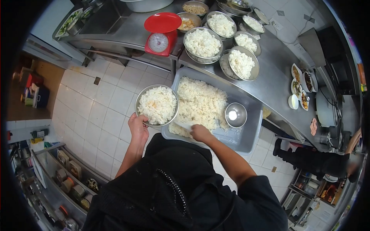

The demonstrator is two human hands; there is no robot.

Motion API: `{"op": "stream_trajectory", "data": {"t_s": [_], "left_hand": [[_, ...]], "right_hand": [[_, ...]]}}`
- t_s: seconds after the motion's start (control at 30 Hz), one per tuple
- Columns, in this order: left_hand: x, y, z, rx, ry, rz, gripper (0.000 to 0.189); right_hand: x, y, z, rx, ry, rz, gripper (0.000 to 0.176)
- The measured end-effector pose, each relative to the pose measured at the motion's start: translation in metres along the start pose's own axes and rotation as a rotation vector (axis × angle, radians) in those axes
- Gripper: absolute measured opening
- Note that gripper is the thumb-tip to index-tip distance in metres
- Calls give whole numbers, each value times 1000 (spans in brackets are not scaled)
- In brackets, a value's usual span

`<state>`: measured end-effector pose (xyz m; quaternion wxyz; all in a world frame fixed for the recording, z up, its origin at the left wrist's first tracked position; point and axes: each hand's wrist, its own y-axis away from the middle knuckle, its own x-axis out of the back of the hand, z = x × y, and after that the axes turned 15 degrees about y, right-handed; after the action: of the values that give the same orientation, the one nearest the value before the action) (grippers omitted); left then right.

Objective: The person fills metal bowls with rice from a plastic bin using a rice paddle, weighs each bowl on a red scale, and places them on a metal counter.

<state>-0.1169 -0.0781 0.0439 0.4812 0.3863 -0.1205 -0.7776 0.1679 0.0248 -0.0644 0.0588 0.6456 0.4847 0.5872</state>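
Your left hand is holding a bowl of rice by its rim, at the tub's left edge. Your right hand, nearer the tub's rice, is grasping what seems, through blur, a pale scoop; its long axis is pointing left from your fingers, toward the bowl.

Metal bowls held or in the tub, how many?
2: rice-filled bowl in the left hand; small bowl in the tub, beside the loose rice. It could hide more.

Bowl of rice in left fingers
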Motion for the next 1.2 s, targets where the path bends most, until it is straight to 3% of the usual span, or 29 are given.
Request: {"op": "stream_trajectory", "data": {"t_s": [0.1, 0.13, 0.17, 0.2, 0.3, 0.4, 0.47, 0.6, 0.67, 0.73, 0.83, 0.9, 0.93, 1.0, 1.13, 1.2], "left_hand": [[-9, 2, -3, -5, 5, 5, 19], [-9, 3, -5, 6, -22, 2, 19], [-7, 5, -7, 13, -31, 4, 19], [-7, 5, -9, 16, -42, -7, 18], [-12, 8, -12, 24, -73, -29, 17], [-13, 12, -15, 35, -88, -35, 16], [-12, 13, -15, 30, -93, -40, 17], [0, 14, -13, 5, -66, -25, 18], [8, 17, -11, -7, -54, -12, 18], [9, 20, -7, -12, -62, 38, 19], [19, 18, -5, -42, -16, 28, 19], [23, 17, -5, -48, -22, 39, 19], [23, 17, -4, -52, -30, 49, 19], [29, 15, -2, -57, -70, 29, 21], [26, 11, -6, -134, -190, 6, 20], [22, 9, -8, -149, -218, -8, 19]], "right_hand": [[29, 55, 43, -20, -154, 29, 41], [24, 59, 69, 72, -152, 95, 41], [80, 84, 51, -171, -352, -259, 44], [88, 88, 62, -186, -416, -361, 46], [66, 76, 89, -128, -545, -360, 44], [49, 64, 93, -76, -369, -224, 42], [37, 54, 89, -34, -74, -94, 40], [38, 50, 48, -139, -168, -181, 37], [6, 29, 43, 60, 90, 16, 37], [-1, 14, 32, 16, 63, -56, 35], [-18, -5, 23, 106, 22, 108, 33], [-15, -18, 20, 13, -360, -293, 36], [-16, -17, 22, 17, -357, -291, 36], [-24, -7, 35, 106, -636, -321, 31], [-27, 20, 64, 15, -928, -349, 27], [-14, 44, 75, -3, -891, -297, 27]]}}
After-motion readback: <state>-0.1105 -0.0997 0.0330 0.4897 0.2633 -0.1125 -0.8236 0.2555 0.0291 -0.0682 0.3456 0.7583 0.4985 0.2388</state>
